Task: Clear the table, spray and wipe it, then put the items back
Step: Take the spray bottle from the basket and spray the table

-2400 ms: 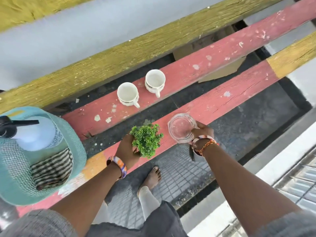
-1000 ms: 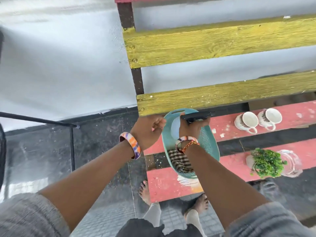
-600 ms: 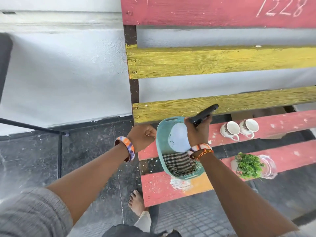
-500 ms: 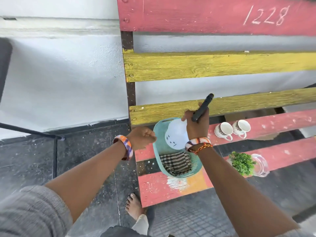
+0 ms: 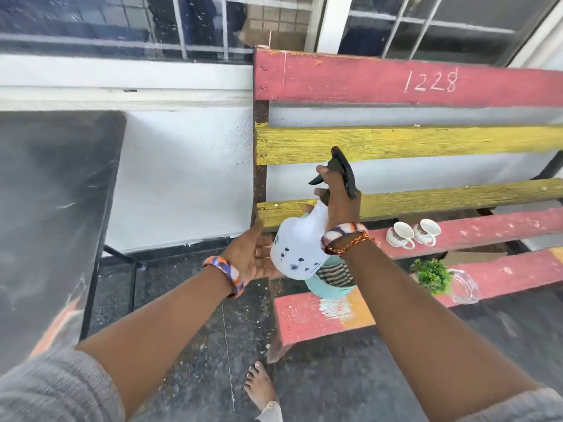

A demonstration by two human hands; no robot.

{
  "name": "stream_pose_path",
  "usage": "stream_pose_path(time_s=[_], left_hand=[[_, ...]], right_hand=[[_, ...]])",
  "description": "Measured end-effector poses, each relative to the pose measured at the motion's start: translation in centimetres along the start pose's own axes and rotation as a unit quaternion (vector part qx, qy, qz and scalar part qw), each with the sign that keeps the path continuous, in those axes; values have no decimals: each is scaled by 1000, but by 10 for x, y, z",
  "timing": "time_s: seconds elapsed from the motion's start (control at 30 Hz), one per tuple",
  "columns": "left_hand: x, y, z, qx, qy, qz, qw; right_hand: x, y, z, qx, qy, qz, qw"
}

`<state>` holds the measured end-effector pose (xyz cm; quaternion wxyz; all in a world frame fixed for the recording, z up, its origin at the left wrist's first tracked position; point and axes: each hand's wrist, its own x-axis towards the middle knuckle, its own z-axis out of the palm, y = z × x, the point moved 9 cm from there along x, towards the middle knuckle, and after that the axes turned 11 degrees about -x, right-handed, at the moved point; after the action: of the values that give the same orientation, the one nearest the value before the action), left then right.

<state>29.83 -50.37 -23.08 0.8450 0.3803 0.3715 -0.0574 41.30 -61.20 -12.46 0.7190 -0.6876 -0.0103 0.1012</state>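
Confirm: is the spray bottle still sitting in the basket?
No: the right hand holds the spray bottle lifted above the basket.

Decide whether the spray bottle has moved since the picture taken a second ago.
Yes. The spray bottle, gripped by the right hand, has come up out of the teal basket, which stays on the bench.
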Motion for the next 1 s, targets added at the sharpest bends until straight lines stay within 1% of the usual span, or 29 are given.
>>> stream_pose_path(time_s=[0.13,0.23,0.33,0.37,0.4,0.47,0.5,0.6,0.63,0.7,0.8,0.93,1.0], left_hand=[[-44,8,-40,62,14,41,997],[-73,25,-64,135,29,69,988],[-106,70,-96,190,49,153,969],[-116,88,-110,220,64,192,954],[-124,106,-123,269,83,234,931],[-147,140,-153,370,118,308,869],[-158,154,-172,403,130,327,845],[-179,183,-232,495,175,329,785],[-183,192,-254,514,192,321,772],[-186,209,-295,532,205,309,761],[-183,231,-348,564,193,291,748],[-177,258,-403,603,178,262,732],[-175,269,-423,613,169,247,731]], right_hand=[[-40,-10,38,28,-93,-10,995],[-62,-17,70,13,-124,1,992],[-83,-31,119,-26,-158,7,987],[-89,-35,137,-43,-173,11,984],[-92,-36,150,-63,-184,21,981],[-99,-39,182,-99,-203,39,973],[-102,-39,203,-112,-210,43,970],[-104,-41,261,-119,-208,41,970],[-102,-41,281,-122,-205,40,970],[-97,-41,318,-152,-194,36,969],[-87,-41,366,-196,-159,26,967],[-75,-40,418,-312,-113,-8,943],[-78,-38,442,-321,-116,-2,940]])
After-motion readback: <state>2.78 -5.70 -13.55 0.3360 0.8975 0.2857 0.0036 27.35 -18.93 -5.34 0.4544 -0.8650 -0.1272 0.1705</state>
